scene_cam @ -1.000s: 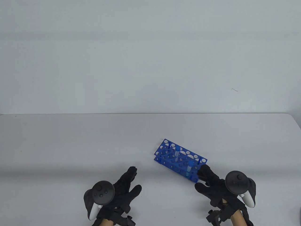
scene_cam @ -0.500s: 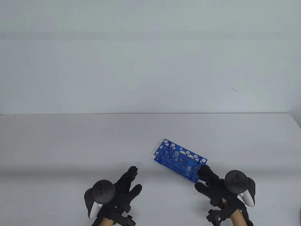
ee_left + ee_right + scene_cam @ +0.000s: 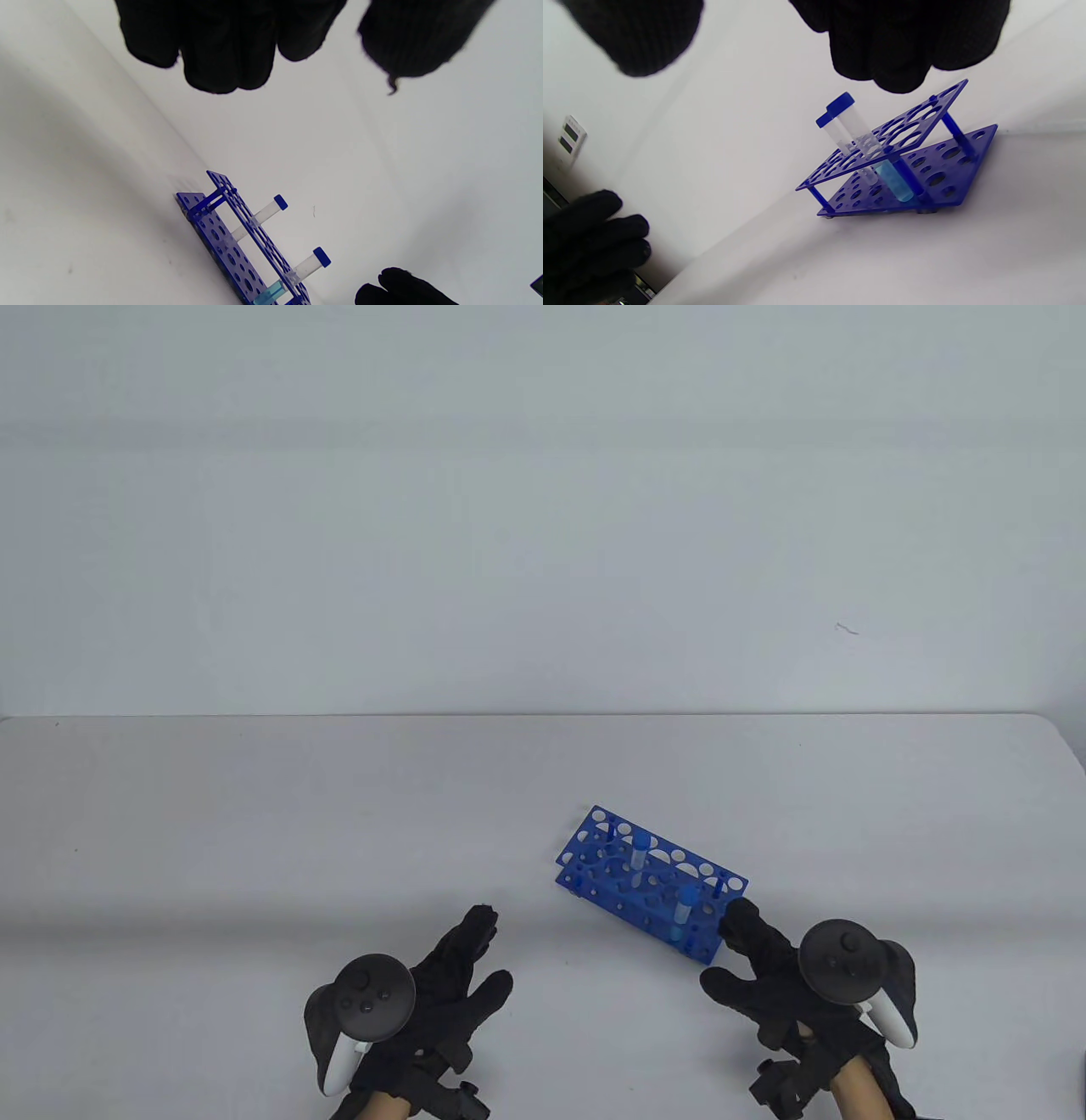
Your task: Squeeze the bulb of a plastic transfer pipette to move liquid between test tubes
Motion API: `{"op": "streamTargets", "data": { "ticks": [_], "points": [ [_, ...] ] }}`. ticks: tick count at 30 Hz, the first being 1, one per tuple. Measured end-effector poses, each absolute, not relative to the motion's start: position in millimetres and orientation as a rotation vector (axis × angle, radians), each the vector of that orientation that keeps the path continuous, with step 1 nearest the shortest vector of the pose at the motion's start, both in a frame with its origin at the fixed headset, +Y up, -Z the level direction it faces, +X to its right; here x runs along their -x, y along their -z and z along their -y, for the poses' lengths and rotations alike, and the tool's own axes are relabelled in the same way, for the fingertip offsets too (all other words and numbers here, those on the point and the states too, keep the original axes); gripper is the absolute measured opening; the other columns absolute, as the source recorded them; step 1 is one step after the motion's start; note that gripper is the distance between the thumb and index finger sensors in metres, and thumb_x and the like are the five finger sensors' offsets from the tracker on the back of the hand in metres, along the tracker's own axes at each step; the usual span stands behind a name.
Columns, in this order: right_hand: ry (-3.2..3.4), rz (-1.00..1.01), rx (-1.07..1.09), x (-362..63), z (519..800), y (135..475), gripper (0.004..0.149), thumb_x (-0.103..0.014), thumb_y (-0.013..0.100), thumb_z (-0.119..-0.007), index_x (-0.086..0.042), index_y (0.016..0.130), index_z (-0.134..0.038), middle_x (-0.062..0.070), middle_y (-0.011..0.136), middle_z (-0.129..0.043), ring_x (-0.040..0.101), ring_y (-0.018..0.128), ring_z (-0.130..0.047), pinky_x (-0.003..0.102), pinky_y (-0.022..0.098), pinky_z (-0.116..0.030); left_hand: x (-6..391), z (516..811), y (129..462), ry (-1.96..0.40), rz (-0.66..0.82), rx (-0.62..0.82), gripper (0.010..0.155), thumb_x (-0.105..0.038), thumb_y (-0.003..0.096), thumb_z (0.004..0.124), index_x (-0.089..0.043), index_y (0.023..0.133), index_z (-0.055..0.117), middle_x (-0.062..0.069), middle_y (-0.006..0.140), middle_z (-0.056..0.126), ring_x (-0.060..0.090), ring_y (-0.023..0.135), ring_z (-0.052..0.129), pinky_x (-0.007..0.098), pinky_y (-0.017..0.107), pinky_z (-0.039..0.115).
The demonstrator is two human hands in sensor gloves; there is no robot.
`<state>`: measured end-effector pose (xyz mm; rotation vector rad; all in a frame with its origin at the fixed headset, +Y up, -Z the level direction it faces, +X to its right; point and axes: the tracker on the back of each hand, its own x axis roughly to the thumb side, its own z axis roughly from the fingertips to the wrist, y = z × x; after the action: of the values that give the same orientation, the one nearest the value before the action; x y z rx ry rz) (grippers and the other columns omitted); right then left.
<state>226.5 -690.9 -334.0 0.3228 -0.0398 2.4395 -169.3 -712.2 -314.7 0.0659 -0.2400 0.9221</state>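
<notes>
Tubes stand in a blue rack on the white counter, toward its near right part. Two capped tubes are in it: the far tube looks clear, and the near tube holds blue liquid at its bottom, as the right wrist view shows. Both stand upright in separate holes, apart from each other.

Right hand lies just beside the rack's near right corner, fingers spread and loose, gripping nothing; whether a fingertip touches the rack cannot be told. In its own wrist view the fingers hang above the rack with a gap between them.

Left hand rests well to the left of the rack, fingers extended and released, holding nothing. From its wrist view the rack sits well clear of its fingers.
</notes>
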Motion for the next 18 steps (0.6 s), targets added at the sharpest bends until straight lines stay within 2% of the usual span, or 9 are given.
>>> {"op": "streamTargets", "data": {
  "ticks": [7, 9, 14, 18],
  "points": [
    [-2.751, 0.057, -0.313, -227, 681, 356, 0.104, -0.056, 0.031, -0.081, -0.001, 0.103, -0.028, 0.026, 0.111, -0.047, 0.051, 0.099, -0.054, 0.062, 0.067, -0.055, 166, 711, 314, -0.907, 0.262, -0.069, 0.078, -0.063, 0.0438, 0.065, -0.033, 0.113, 0.043, 0.002, 0.121, 0.06, 0.024, 0.106, 0.068, 0.048, 0.081, 0.059],
    [-2.861, -0.011, -0.318, -224, 681, 368, 0.11, -0.058, 0.03, -0.081, 0.0, 0.103, -0.022, 0.028, 0.113, -0.039, 0.054, 0.101, -0.045, 0.064, 0.069, -0.049, 165, 711, 313, -0.901, 0.266, -0.068, 0.078, -0.063, 0.0439, 0.065, -0.033, 0.113, 0.043, 0.001, 0.121, 0.06, 0.024, 0.106, 0.068, 0.048, 0.081, 0.059],
    [-3.039, -0.232, -0.342, -210, 699, 400, 0.119, -0.064, 0.027, -0.079, 0.001, 0.101, -0.014, 0.03, 0.114, -0.026, 0.059, 0.101, -0.03, 0.066, 0.069, -0.039, 165, 711, 313, -0.896, 0.27, -0.071, 0.078, -0.063, 0.0438, 0.065, -0.033, 0.113, 0.043, 0.002, 0.12, 0.06, 0.024, 0.106, 0.068, 0.048, 0.081, 0.059],
    [-3.041, -0.323, -0.351, -201, 717, 418, 0.121, -0.064, 0.026, -0.079, 0.003, 0.1, -0.011, 0.031, 0.113, -0.022, 0.06, 0.101, -0.026, 0.066, 0.069, -0.036, 164, 714, 313, -0.883, 0.266, -0.061, 0.078, -0.063, 0.0438, 0.065, -0.033, 0.113, 0.043, 0.001, 0.12, 0.06, 0.024, 0.106, 0.068, 0.048, 0.081, 0.059]
  ]
}}
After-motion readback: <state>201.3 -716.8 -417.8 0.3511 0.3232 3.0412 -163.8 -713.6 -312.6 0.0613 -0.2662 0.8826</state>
